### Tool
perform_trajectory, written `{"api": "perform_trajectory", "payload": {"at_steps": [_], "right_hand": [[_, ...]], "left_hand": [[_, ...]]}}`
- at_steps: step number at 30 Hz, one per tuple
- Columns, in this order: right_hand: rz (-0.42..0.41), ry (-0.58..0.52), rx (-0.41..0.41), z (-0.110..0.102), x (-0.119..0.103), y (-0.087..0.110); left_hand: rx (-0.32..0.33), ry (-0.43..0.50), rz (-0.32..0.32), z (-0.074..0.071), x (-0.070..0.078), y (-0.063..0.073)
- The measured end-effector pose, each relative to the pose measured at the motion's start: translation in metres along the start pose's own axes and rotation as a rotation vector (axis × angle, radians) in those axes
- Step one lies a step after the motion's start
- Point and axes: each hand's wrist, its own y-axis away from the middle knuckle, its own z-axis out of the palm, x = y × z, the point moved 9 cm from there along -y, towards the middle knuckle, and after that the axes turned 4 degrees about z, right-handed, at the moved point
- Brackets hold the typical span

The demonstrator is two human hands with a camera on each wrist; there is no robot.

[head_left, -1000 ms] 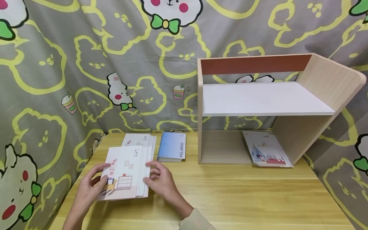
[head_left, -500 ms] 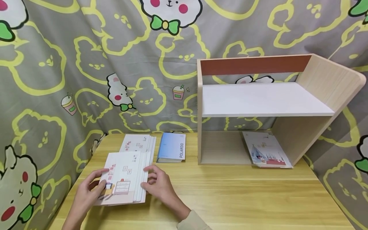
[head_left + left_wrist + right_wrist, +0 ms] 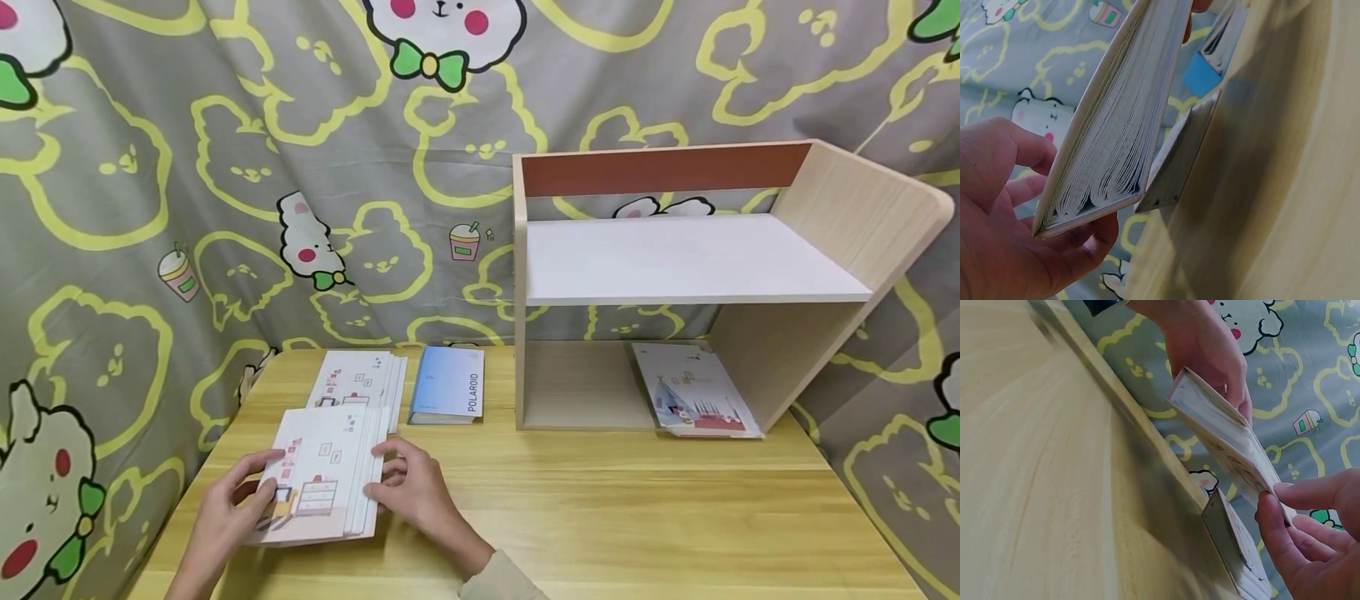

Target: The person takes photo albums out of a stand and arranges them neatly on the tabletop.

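Both hands hold a white photo album (image 3: 315, 483) above the table, its cover printed with a dresser and small pictures. My left hand (image 3: 234, 504) grips the album's left side, fingers spread along it. At the opposite edge, my right hand (image 3: 418, 492) pinches the covers between thumb and fingers. Thick layered pages (image 3: 1116, 119) show between the covers in the left wrist view. A similar white album (image 3: 348, 375) lies on the table just behind, partly hidden by the held one. Beside it lies a blue album (image 3: 448, 383) marked POLAROID.
A wooden desk shelf (image 3: 521, 292) with a white middle board (image 3: 690, 258) stands at the back right. Another illustrated album (image 3: 697, 387) lies on its lower level against the right side. A patterned curtain (image 3: 247, 100) hangs behind the wooden table (image 3: 637, 517).
Both hands have brought the held album lower and slightly left, toward the person. More of the white album behind it now shows. The blue album and shelf stay in place.
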Motion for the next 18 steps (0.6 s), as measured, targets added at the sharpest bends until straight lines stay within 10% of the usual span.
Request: {"api": "perform_trajectory", "payload": {"at_steps": [18], "right_hand": [[0.055, 0.003, 0.006, 0.003, 0.017, -0.001]], "left_hand": [[-0.039, -0.017, 0.025, 0.008, -0.013, 0.001]]}}
